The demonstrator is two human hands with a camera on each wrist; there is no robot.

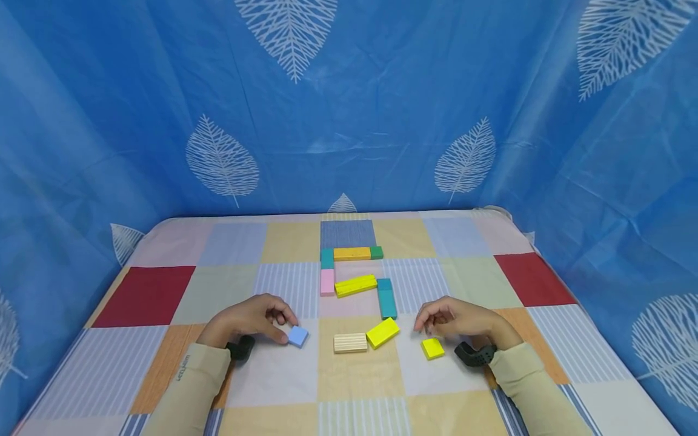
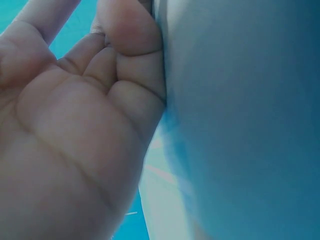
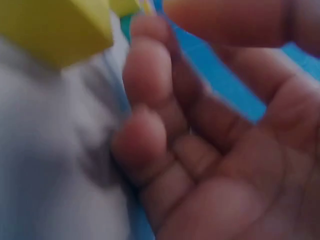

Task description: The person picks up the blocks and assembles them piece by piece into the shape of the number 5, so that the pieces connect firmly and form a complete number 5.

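Note:
My left hand (image 1: 255, 318) rests low over the tablecloth, fingers loosely bent. Right beside its thumb tip lies a small light blue block (image 1: 298, 336); whether they touch I cannot tell. In the left wrist view the palm (image 2: 75, 135) fills the left side and no block shows. My right hand (image 1: 458, 317) hovers just behind a small square yellow block (image 1: 433, 348), its fingers relaxed and apart from it. The right wrist view has a yellow block (image 3: 60, 30) at upper left, close to the fingertips (image 3: 145, 70), with nothing between thumb and fingers.
Between the hands, blocks form a bent line: teal (image 1: 327, 258), orange (image 1: 351, 254), green (image 1: 376, 252), pink (image 1: 327, 283), long yellow (image 1: 355, 286), teal (image 1: 386, 303), thick yellow (image 1: 383, 332) and ridged plain wood (image 1: 350, 343). A blue leaf-print curtain (image 1: 349, 139) surrounds the patchwork-covered table (image 1: 218, 297).

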